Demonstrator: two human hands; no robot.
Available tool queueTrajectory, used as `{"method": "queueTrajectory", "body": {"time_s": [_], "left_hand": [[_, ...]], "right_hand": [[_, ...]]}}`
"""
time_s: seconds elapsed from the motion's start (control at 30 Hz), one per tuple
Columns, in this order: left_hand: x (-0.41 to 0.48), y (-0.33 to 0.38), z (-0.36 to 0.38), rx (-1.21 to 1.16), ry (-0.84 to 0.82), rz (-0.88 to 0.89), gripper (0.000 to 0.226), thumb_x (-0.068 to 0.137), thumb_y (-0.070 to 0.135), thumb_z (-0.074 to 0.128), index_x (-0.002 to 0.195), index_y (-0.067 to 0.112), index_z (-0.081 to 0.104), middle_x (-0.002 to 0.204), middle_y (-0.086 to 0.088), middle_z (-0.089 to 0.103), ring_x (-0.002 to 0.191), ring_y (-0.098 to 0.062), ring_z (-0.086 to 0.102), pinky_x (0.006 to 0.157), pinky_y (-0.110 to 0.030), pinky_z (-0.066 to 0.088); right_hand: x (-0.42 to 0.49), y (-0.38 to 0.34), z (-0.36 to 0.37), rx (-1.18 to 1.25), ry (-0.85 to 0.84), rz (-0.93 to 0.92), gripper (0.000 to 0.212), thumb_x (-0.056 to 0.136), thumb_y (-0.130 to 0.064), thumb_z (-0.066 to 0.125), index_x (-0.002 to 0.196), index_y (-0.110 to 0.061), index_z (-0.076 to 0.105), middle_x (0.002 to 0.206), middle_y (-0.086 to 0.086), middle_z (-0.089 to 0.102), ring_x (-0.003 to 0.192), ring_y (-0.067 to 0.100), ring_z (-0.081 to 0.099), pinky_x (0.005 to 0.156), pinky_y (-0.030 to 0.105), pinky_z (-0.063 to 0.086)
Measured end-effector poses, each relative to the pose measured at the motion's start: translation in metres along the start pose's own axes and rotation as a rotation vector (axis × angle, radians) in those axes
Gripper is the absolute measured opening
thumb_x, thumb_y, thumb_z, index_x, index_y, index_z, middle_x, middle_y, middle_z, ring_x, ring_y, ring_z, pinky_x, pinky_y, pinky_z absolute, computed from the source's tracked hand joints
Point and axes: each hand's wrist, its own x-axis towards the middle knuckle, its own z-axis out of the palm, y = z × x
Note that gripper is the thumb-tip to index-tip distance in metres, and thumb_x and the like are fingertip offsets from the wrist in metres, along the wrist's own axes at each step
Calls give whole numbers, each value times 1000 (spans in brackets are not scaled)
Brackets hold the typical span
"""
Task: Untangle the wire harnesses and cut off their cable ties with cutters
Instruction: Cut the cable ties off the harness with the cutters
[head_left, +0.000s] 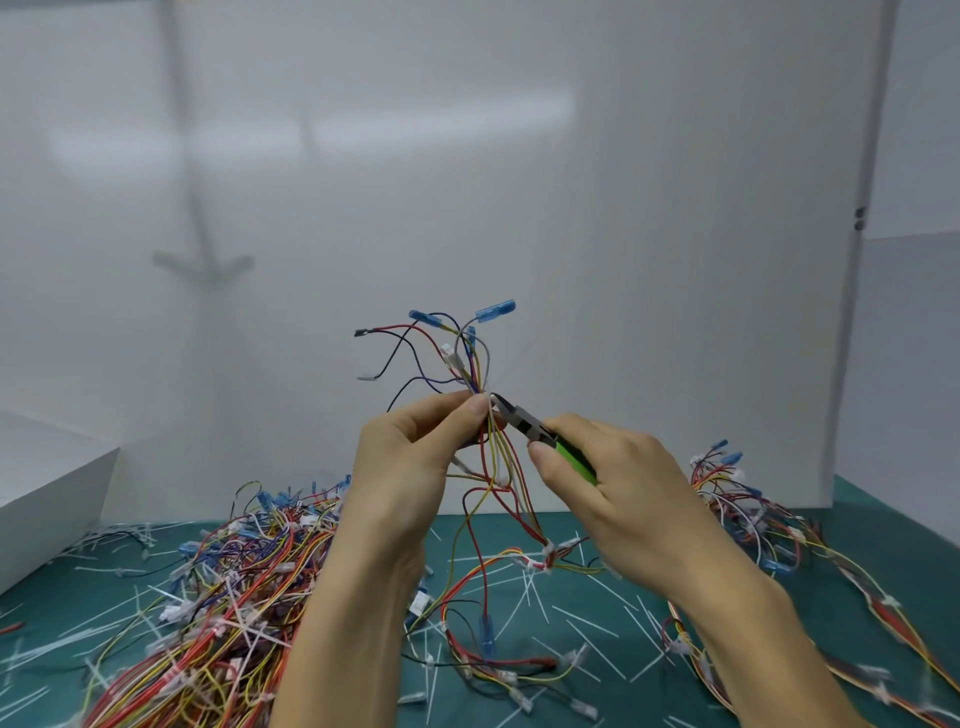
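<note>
**Head cam: mid-snip, loads still to go**

Person's left hand (410, 467) pinches one wire harness (467, 358), held up mid-scene above the teal mat (872, 514), with the blue-capped ends fanning upward. Right hand (613, 478) is wrapped round the green-handled cutters (524, 421). The nose sits on the bundle right by the left fingertips, probably at a tie, though that's too small to make out. Snipped white ties (587, 618) litter the mat, so a fair bit looks done. The big tangled pile (234, 597) near left looks like backlog, and there's a smaller pile (753, 509) on the right.
</note>
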Motion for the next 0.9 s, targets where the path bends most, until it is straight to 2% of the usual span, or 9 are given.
{"method": "queueTrajectory", "body": {"time_s": [0.2, 0.43, 0.57, 0.63, 0.8, 0.9], "left_hand": [[2, -1, -3, 43, -44, 17, 13, 88, 26, 68, 96, 20, 77, 84, 7, 78, 79, 3, 69, 78, -16, 40], [3, -3, -4, 31, -45, 28, 12, 88, 25, 68, 94, 20, 77, 84, 8, 78, 80, 3, 69, 78, -16, 39], [4, -5, -4, 59, -63, 52, 13, 87, 26, 67, 95, 21, 77, 83, 9, 77, 78, 6, 67, 69, -4, 45], [5, -6, -4, 59, -66, 61, 13, 87, 25, 67, 94, 20, 77, 82, 9, 77, 76, 7, 67, 63, 2, 42], [4, -5, -4, 54, -70, 62, 9, 87, 23, 68, 92, 22, 77, 82, 8, 78, 80, 4, 69, 62, 5, 40], [3, -3, -3, 53, -70, 66, 9, 88, 21, 69, 88, 25, 76, 81, 9, 77, 80, 5, 69, 61, 5, 40]], "right_hand": [[0, 0, -3, -23, 3, 3, 39, 93, -60, 29, 92, -30, 55, 69, -7, 51, 65, 11, 48, 55, 29, 31], [0, 1, -5, -27, -19, -5, 37, 93, -58, 30, 89, -30, 54, 70, -6, 52, 65, 11, 48, 55, 27, 33], [0, -1, -4, -10, -21, 5, 38, 93, -58, 30, 91, -31, 56, 68, -7, 53, 64, 11, 49, 55, 26, 33], [0, -1, -4, 8, -20, 8, 38, 93, -58, 31, 88, -30, 57, 65, -4, 52, 61, 12, 48, 54, 26, 31], [-1, -1, -6, 31, -30, 28, 32, 92, -57, 35, 79, -34, 54, 58, -3, 49, 57, 12, 46, 51, 27, 27], [-1, -1, -6, 46, -36, 37, 36, 92, -58, 35, 79, -31, 55, 59, 0, 51, 57, 13, 46, 50, 26, 27]]}}
